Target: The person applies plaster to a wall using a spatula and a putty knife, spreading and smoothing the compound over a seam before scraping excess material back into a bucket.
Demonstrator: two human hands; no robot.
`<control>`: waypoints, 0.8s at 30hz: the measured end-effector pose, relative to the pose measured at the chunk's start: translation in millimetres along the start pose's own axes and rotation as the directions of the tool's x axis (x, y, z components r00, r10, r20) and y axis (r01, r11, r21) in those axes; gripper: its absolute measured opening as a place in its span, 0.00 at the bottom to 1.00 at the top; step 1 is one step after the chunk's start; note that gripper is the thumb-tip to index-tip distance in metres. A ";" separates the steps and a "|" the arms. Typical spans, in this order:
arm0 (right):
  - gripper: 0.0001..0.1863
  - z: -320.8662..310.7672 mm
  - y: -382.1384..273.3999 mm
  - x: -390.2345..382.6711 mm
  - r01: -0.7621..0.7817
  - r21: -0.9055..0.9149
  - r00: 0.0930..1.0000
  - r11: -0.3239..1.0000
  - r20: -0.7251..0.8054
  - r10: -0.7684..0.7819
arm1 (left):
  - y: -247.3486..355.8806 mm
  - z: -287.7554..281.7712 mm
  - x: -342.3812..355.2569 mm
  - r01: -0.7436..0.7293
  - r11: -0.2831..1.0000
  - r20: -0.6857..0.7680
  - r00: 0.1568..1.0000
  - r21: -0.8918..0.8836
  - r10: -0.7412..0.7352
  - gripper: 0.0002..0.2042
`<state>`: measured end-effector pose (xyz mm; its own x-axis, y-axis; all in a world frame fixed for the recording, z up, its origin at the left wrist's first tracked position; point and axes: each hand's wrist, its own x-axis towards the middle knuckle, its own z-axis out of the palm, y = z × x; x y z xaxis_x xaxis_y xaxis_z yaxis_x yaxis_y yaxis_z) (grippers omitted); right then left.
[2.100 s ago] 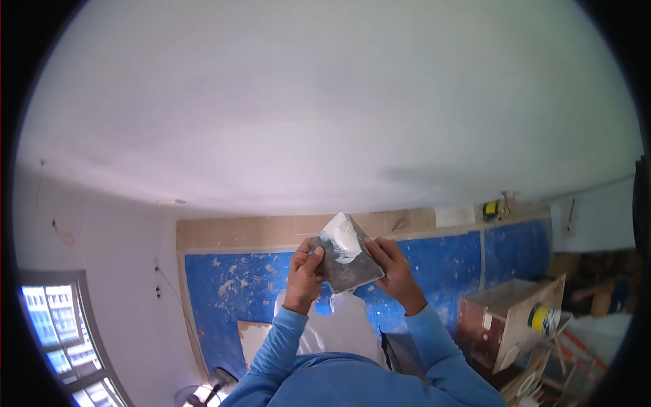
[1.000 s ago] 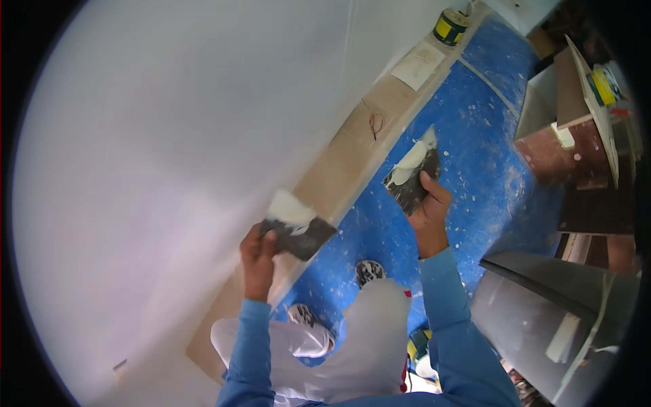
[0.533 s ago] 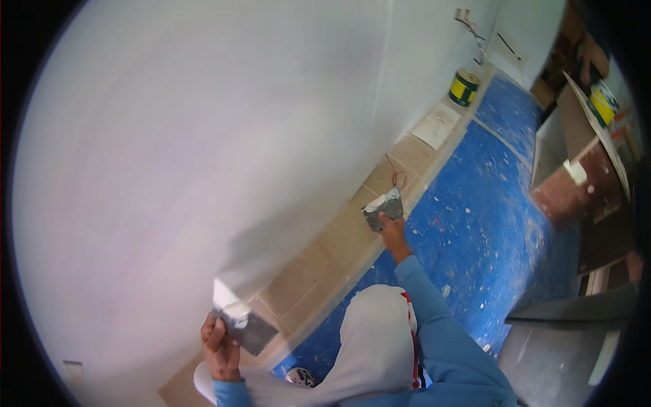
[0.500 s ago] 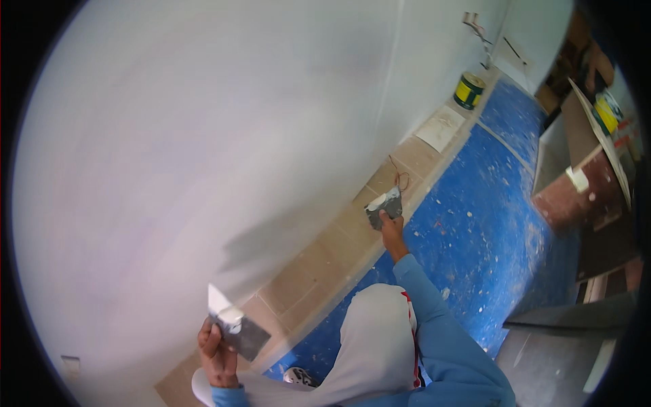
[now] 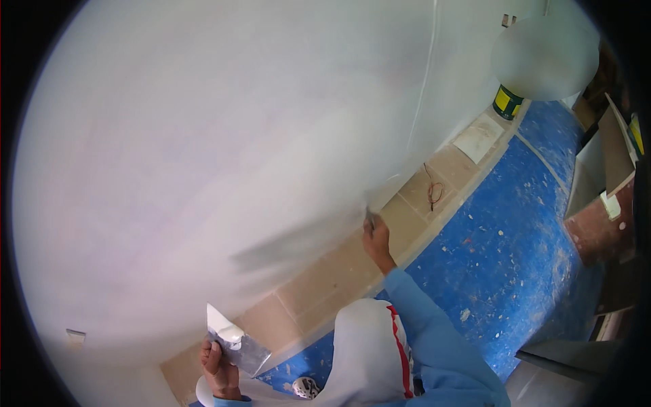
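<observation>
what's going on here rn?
A person's left hand holds a flat metal plate with white paste on it. The right hand holds a scraper, seen nearly edge-on, at the low part of a white wall; whether it touches is hard to tell. A green-and-yellow can stands farther along the wall's foot.

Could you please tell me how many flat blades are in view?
2: a white-smeared blade in the left hand and a partly hidden blade in the right hand, near the wall.
</observation>
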<state>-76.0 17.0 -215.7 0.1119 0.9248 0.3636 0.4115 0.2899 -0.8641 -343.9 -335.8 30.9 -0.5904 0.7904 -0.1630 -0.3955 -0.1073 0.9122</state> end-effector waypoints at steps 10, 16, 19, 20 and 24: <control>0.12 -71.6 103.6 92.5 -0.601 0.768 0.616 0.223 0.266 0.742 | -24.6 15.4 15.6 0.050 0.999 0.085 0.995 -0.009 -0.049 0.19; 0.20 -48.7 122.2 101.3 -0.663 0.741 0.562 0.109 0.396 0.726 | -18.8 0.2 -8.1 -0.020 0.999 -0.023 1.000 0.038 0.021 0.19; 0.20 -47.2 125.5 116.1 -0.575 0.793 0.656 0.200 0.301 0.693 | -12.5 4.5 -5.4 -0.002 0.999 0.013 1.000 0.048 0.001 0.18; 0.19 -51.1 125.0 122.0 -0.551 0.805 0.684 0.221 0.283 0.673 | -10.4 6.8 -3.6 0.009 0.999 0.030 1.000 0.046 -0.010 0.18; 0.18 -69.1 94.6 158.0 -0.482 0.825 0.752 0.295 0.217 0.622 | -6.3 3.3 5.4 0.045 0.998 0.101 0.994 0.036 -0.048 0.14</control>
<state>43.1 173.5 -216.0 0.1435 0.9295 -0.3396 -0.6784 -0.1575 -0.7176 -342.3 -328.8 25.5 -0.4963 0.8518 -0.1679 -0.3957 -0.0498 0.9170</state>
